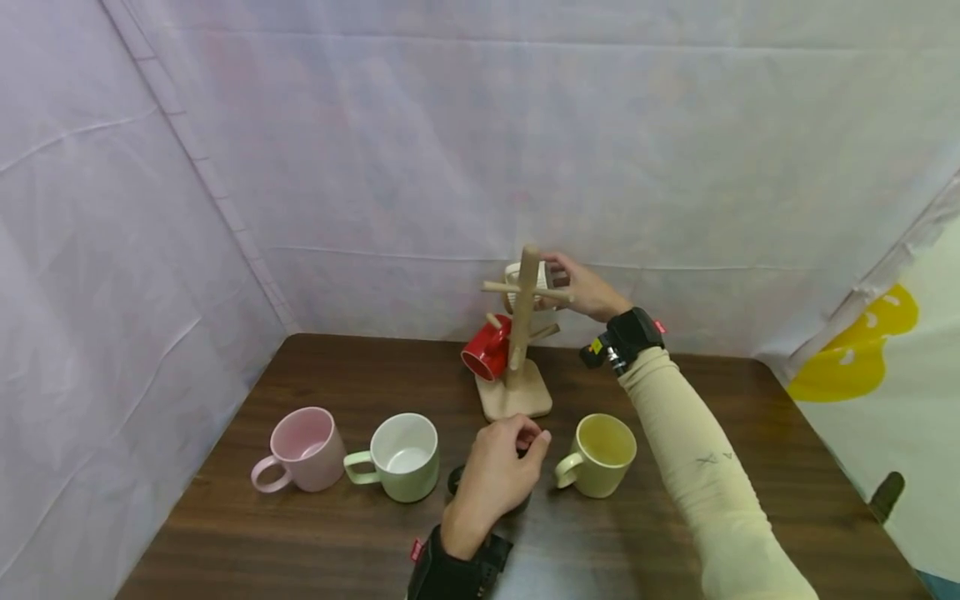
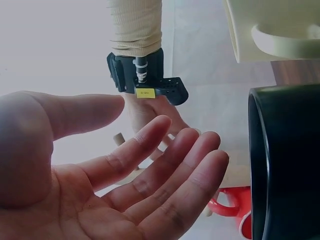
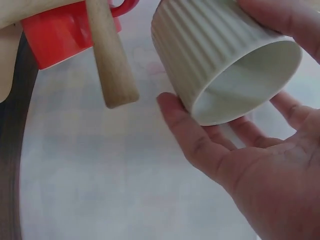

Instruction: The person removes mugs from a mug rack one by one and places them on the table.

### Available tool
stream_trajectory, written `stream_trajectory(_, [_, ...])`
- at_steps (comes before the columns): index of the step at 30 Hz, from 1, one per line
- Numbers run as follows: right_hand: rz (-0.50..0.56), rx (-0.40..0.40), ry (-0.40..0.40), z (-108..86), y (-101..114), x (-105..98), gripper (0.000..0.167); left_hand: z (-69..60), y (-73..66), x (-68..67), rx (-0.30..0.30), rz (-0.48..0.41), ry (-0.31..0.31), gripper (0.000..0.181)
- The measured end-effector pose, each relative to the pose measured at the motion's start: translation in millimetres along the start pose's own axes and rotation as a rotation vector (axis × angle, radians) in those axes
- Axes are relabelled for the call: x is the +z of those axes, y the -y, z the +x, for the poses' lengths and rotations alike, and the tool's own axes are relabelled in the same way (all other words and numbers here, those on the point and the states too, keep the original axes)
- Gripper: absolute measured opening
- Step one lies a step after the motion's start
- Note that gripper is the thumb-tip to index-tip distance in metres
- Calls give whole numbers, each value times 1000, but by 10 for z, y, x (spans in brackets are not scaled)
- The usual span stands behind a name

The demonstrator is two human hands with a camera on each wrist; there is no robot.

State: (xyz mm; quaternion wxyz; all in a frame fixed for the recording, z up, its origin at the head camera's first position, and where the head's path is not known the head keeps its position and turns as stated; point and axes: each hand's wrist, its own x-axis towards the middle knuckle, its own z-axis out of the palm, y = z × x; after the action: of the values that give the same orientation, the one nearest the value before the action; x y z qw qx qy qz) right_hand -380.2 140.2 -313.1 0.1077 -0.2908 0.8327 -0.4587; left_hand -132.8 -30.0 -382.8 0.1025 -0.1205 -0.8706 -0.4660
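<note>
My right hand (image 1: 588, 292) grips a white ribbed mug (image 3: 200, 55) near its rim, behind the upper pegs of the wooden mug rack (image 1: 517, 392). In the right wrist view the thumb and fingers of the hand (image 3: 270, 170) lie on opposite sides of the mug, whose opening faces the palm. A red mug (image 1: 487, 348) hangs tilted on the left side of the rack. My left hand (image 1: 498, 467) is over a black mug (image 2: 290, 160), fingers loosely bent with nothing between them; in the head view it hides most of that mug.
A pink mug (image 1: 307, 450) and a light green mug (image 1: 408, 467) stand on the wooden table (image 1: 247, 533) at the left. Right of my left hand stands a yellow mug (image 1: 603, 454). White cloth (image 1: 375, 150) hangs behind the table.
</note>
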Motion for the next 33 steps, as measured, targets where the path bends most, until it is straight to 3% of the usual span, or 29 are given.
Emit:
stream_trajectory(6, [27, 21, -44, 15, -61, -10, 72, 13, -2, 18, -5, 1, 2, 13])
stream_trajectory(15, [-35, 6, -71, 19, -57, -29, 76, 15, -4, 34, 30, 40, -8, 10])
stream_trajectory(27, [17, 17, -122, 55, -10, -39, 76, 38, -14, 30, 5, 30, 25, 10])
stream_trajectory(33, [6, 48, -183, 59, 22, -57, 73, 50, -13, 40, 6, 35, 37, 10])
